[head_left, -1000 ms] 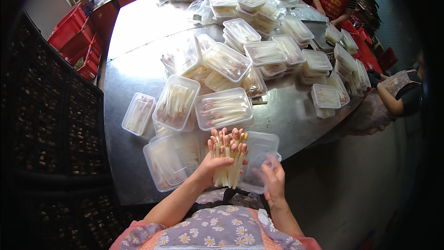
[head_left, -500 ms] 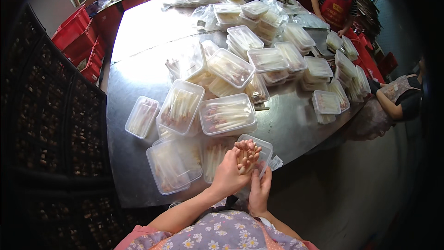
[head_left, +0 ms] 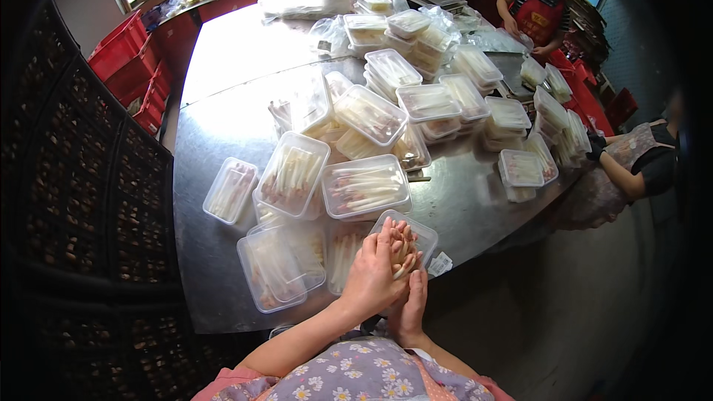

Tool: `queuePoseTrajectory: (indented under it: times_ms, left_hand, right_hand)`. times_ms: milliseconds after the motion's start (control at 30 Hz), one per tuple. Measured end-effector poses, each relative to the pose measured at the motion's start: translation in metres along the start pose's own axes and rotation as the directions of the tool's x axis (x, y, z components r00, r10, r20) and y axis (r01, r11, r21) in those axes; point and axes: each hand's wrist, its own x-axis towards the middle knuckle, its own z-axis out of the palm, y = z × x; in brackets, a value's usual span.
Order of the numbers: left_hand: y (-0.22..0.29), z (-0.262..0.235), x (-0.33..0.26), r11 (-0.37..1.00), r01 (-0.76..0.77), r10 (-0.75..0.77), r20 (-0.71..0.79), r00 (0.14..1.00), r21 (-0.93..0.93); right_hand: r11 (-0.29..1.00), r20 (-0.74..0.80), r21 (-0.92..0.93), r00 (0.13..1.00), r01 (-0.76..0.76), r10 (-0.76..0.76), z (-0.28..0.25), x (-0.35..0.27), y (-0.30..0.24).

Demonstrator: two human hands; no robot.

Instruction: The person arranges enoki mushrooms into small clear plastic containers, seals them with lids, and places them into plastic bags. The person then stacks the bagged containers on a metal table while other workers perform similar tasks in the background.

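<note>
Both hands meet over the near edge of a steel table. The left hand and right hand press together around a bundle of pale sticks, perhaps peeled stalks, whose ends stick up above the fingers. Just behind them lies an open clear tub. Lidded tubs of the same sticks crowd the table. Red crates stand at far left.

The left hand covers most of the pale stalk bundle, so only its tips show, and it hides most of the right hand. The clear tray beneath is largely hidden by both hands. The seated person's head fades into the dark right rim.
</note>
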Motion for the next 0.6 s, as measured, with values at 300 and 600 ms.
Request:
queuePoseTrajectory:
  times_ms: [300, 600]
  left_hand:
    - [0.009, -0.012, -0.007, 0.993, -0.112, 0.112, 0.000, 0.994, -0.026]
    - [0.016, -0.040, -0.018, 0.935, -0.264, 0.265, 0.027, 0.964, 0.237]
  right_hand:
    - [0.983, 0.105, 0.168, 0.993, -0.072, 0.054, -0.013, 0.008, 0.009]
    - [0.954, 0.152, 0.213, 0.972, -0.210, 0.180, -0.017, 0.009, 0.001]
